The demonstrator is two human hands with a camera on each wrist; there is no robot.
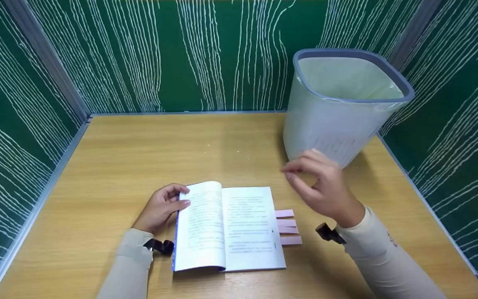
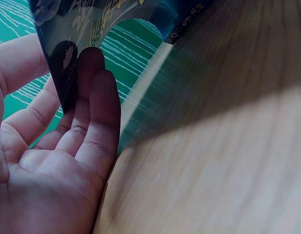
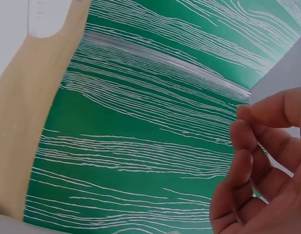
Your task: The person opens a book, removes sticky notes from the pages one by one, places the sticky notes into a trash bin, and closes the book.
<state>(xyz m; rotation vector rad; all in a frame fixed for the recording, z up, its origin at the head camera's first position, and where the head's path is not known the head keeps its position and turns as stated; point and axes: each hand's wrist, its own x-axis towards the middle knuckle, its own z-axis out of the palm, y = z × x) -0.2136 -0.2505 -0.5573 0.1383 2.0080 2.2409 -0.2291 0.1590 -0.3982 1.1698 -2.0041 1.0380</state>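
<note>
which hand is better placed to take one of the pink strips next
Likely the right hand: it hovers nearer the pink strips beyond the right edge of the book, with nothing visible in its grasp. The left hand holds the left side.

The head view is bright, its printed pages (image 1: 249, 224) blurred, the wrist views dimmer.

The book (image 1: 249, 228) is matt paper inside — its cover (image 2: 67, 24) looks glossy. Pink strips (image 1: 286, 223) look like paper. The bench (image 1: 160, 153) shows smooth wood grain — the bin (image 1: 322, 120) translucent plastic, the sleeves (image 1: 133, 257) matt cloth.
</note>
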